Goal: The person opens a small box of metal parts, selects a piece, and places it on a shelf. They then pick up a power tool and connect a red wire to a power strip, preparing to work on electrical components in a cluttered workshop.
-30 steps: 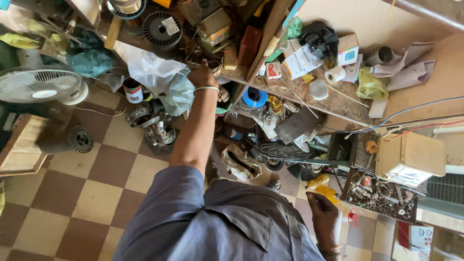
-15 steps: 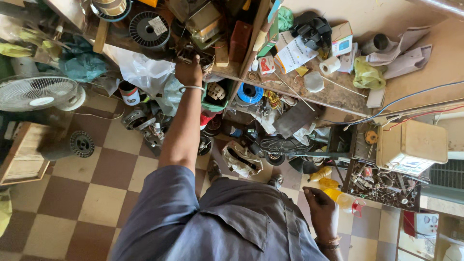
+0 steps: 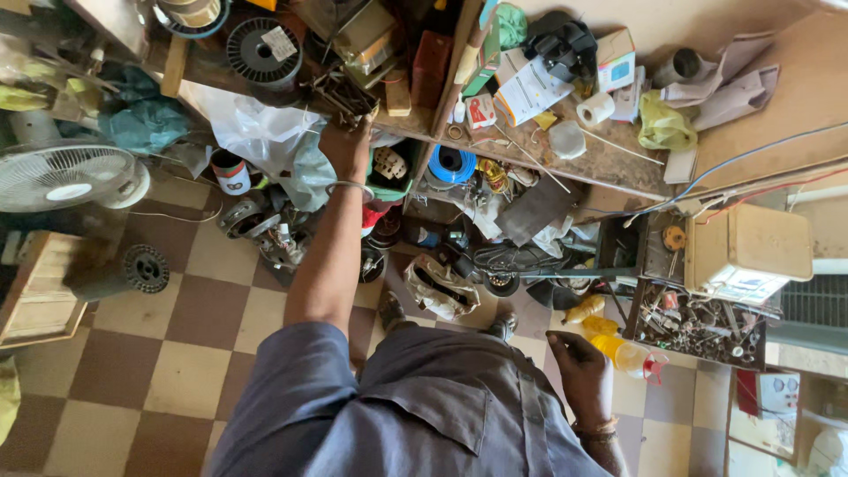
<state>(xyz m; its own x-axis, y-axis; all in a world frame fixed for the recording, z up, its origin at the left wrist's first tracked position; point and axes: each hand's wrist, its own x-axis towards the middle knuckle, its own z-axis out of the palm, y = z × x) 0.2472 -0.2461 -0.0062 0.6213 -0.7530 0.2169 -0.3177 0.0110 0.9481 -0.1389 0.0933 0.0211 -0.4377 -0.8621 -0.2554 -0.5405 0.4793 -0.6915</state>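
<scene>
One hand, the left hand (image 3: 346, 146), reaches among tangled dark metal parts (image 3: 340, 95) on the cluttered wooden desk (image 3: 609, 163), grip unclear; right hand (image 3: 579, 375) hangs loosely open, empty.

Floor (image 3: 132, 353): checkered tiles, brown and cream, cluttered along shelf base. Wooden shelf (image 3: 618, 163) runs across top, worn, crowded. White fan (image 3: 66, 177) at left. Wooden crate (image 3: 35, 291) beside it. Beige wall (image 3: 795, 88) at right. Daylight, even.
</scene>
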